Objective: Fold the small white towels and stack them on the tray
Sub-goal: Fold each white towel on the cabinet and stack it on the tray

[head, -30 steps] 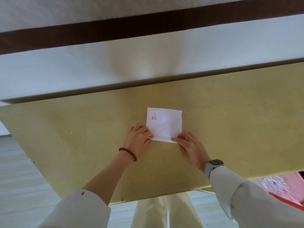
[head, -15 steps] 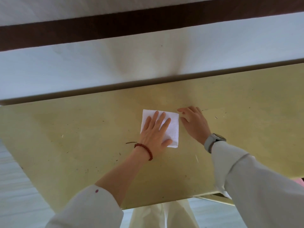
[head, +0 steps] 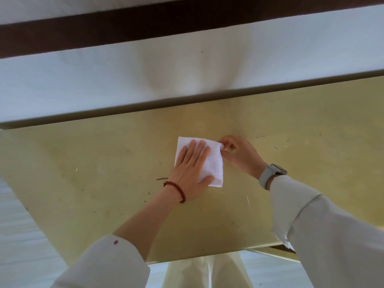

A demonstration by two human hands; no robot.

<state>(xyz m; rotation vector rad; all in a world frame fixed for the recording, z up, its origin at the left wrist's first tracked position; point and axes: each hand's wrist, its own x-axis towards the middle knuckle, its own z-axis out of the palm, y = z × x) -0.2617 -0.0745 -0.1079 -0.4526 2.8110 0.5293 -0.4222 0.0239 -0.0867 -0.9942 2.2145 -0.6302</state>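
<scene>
The left hand [head: 190,171] lies flat on the folded white towel [head: 214,163], fingers straight and spread, palm pressing the cloth down onto the yellow table [head: 104,163]. It clasps nothing; it only holds the towel in place. A red bead bracelet [head: 175,191] sits at that wrist.

The towel is a small square, lying on the table under the left palm, with its far right corner in the grip of the other hand.

The right hand [head: 239,154], just right of the towel, has its thumb and forefinger curled and pinching that far right corner, which is raised slightly off the table. A grey watch [head: 271,173] is on this wrist.

Judged step: a fold has been laid and is being flattened and squared, the corner being trued up. The next move likely calls for either one more fold, carrying the pinched corner across while the left hand gives way, or lifting the finished square without letting the layers slip apart.

Containers: no tray is visible in this view, nor any stack of finished towels, so progress on stacking cannot be told.
</scene>
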